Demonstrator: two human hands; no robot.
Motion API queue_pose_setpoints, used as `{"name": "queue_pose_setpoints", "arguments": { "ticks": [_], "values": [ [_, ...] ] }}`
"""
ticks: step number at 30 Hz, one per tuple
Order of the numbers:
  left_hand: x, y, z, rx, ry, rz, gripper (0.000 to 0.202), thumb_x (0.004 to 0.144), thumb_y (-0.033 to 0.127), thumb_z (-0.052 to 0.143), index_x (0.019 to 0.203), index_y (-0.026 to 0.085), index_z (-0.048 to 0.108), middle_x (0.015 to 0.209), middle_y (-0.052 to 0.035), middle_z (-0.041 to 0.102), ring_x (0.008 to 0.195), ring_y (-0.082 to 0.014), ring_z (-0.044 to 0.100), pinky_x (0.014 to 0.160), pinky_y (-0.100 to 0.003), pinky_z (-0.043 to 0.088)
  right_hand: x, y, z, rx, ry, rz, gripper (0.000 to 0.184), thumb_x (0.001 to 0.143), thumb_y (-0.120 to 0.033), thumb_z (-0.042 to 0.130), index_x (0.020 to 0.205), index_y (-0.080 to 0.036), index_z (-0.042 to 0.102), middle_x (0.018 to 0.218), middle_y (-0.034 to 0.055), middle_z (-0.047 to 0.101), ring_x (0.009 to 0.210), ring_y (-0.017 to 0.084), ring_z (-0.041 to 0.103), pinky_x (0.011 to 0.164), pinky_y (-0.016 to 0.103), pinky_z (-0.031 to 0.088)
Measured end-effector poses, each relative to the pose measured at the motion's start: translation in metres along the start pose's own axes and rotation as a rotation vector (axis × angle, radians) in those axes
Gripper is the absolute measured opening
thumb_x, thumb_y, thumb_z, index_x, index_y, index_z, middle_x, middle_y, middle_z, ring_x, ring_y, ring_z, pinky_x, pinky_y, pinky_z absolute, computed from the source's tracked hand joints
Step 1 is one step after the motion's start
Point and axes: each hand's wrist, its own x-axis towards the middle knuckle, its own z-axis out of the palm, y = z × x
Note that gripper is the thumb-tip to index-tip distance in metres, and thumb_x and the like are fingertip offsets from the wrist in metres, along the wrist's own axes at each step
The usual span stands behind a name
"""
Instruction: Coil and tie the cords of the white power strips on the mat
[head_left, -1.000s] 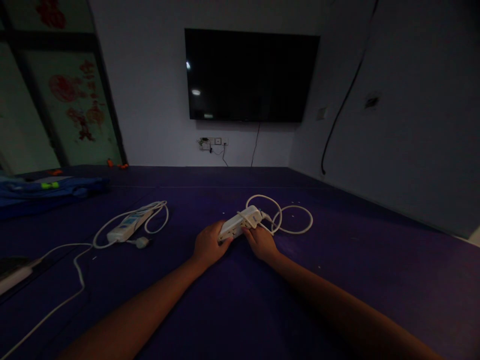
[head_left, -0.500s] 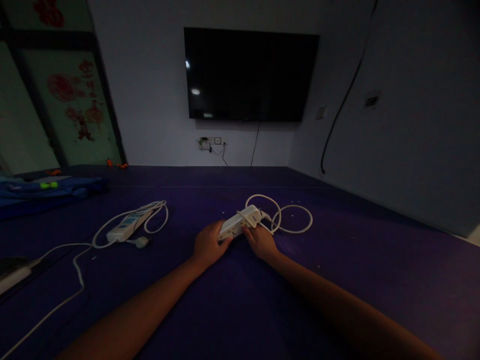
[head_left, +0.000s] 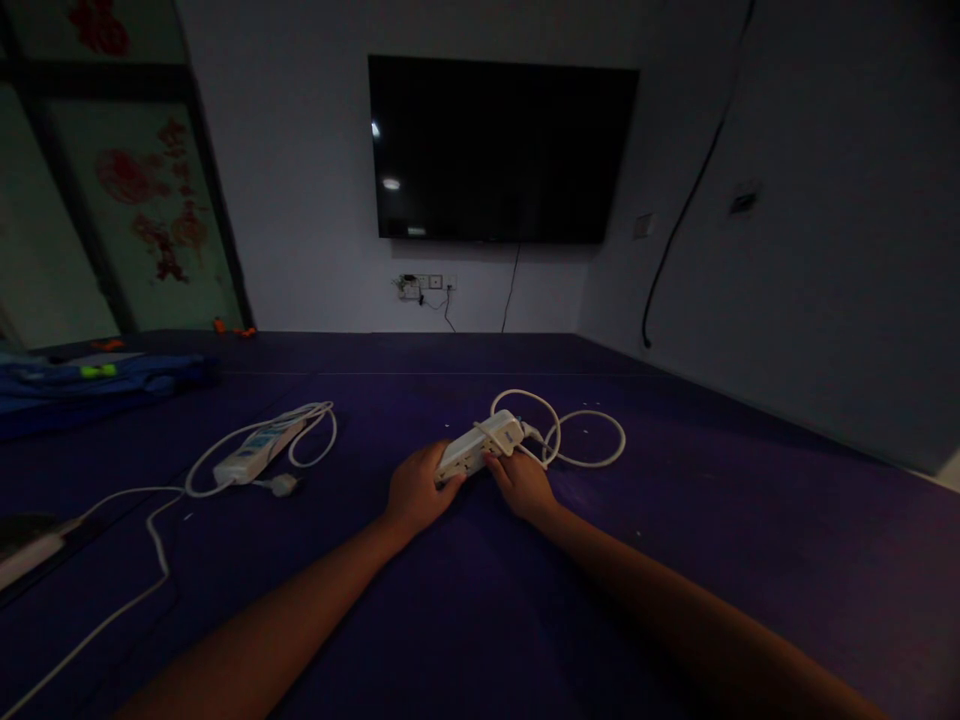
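A white power strip lies on the dark purple floor mat in the middle of the view. My left hand grips its near end, fingers curled round it. My right hand is closed at the strip's right side, fingertips pinched on its top face; what they pinch is too small to make out. The strip's white cord loops in coils just behind and to the right of it.
A second white power strip with its cord and plug lies to the left. Another white cord runs toward the near left. A blue bundle sits far left. A black TV and wall sockets are on the far wall.
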Motion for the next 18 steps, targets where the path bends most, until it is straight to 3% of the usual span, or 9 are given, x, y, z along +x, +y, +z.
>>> {"name": "queue_pose_setpoints", "arguments": {
  "ticks": [18],
  "values": [
    [0.0,0.0009,-0.0018,-0.013,-0.016,-0.002,0.039,0.076,0.038,0.054,0.111,0.023,0.048,0.106,-0.0044,0.062,0.093,-0.0205,0.058,0.081,-0.032,0.045,0.0006,0.0006,0.0017,-0.007,-0.014,0.008,0.048,0.093,-0.038,0.02,0.1,-0.014,0.061,0.096,0.0104,0.065,0.093,0.02,0.058,0.078,0.026,0.041]
  ]
}}
